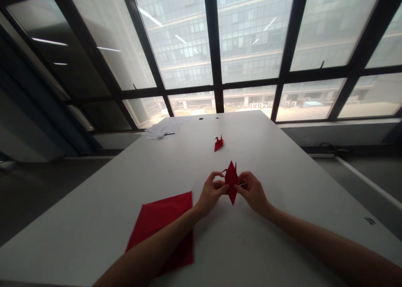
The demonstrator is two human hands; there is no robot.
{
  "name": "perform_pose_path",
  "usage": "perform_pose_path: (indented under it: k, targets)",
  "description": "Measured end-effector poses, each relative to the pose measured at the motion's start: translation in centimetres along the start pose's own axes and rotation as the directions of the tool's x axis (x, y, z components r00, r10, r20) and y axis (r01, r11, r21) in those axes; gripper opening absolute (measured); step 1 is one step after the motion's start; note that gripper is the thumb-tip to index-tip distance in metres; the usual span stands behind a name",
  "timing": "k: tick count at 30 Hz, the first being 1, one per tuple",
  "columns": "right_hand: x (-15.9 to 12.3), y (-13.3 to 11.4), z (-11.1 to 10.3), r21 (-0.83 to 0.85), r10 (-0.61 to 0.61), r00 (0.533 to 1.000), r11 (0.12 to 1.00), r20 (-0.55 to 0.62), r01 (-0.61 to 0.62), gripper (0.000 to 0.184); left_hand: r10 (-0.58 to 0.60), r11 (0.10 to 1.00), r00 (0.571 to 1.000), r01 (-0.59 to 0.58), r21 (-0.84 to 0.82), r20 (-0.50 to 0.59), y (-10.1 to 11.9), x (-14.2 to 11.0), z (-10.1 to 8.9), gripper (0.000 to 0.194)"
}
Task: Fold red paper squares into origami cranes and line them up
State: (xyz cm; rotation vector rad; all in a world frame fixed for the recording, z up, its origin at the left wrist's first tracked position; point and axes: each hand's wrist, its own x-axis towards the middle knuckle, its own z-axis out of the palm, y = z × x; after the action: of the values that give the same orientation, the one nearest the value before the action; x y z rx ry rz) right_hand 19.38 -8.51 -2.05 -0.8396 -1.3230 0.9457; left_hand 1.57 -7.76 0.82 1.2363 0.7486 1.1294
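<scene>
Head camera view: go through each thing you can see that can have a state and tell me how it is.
Red folded-paper bird nearer the person: folded, held between both hands.
Left hand: pinching that bird.
Right hand: pinching its other side.
Red folded-paper bird farther away: folded, standing unheld.
Red square paper: lying flat, partly hidden by the left forearm.
White paper sheets: loosely spread.

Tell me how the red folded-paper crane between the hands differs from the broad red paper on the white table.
The red folded-paper crane is held by the left hand and right hand; the broad red paper lies on the white table. The crane is small, with thin points; the paper is larger, with long straight edges. Both are red.
</scene>
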Motion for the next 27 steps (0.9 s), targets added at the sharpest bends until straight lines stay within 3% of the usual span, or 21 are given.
perform_pose_path:
  k: [5, 11, 17, 21, 24, 27]
  targets:
    - [0.1, -0.2, -0.2, -0.019, -0.002, 0.998, 1.000, 0.055, 0.003, 0.031, -0.017, 0.999, 1.000, 0.017, 0.051, 0.011, 0.2, 0.1, -0.1, 0.062]
    - [0.2, -0.2, -0.4, -0.119, -0.052, 0.997, 0.991, 0.050, 0.057, 0.026, 0.065, 0.971, 0.997, -0.070, 0.229, 0.031, 0.5, 0.2, 0.1, 0.029]
    - [0.4, 0.1, -0.5, -0.187, -0.075, 0.997, 0.979, 0.033, 0.080, 0.015, 0.119, 0.938, 0.992, -0.099, 0.332, -0.040, 0.3, 0.2, 0.1, 0.019]
    - [0.4, 0.4, -0.6, -0.223, -0.071, 0.997, 0.972, 0.030, 0.076, 0.012, 0.122, 0.952, 0.992, -0.111, 0.284, -0.023, 0.4, 0.1, 0.3, 0.021]
    - [0.2, 0.7, -0.6, -0.146, 0.016, 0.999, 0.989, 0.048, -0.009, 0.018, 0.077, 0.972, 0.997, -0.076, 0.224, 0.002, 0.4, -0.1, 0.5, 0.023]
    - [0.2, 0.6, -0.6, -0.050, 0.066, 0.996, 0.997, 0.058, -0.063, 0.024, 0.071, 0.974, 0.997, -0.061, 0.216, -0.038, 0.3, -0.1, 0.5, 0.025]
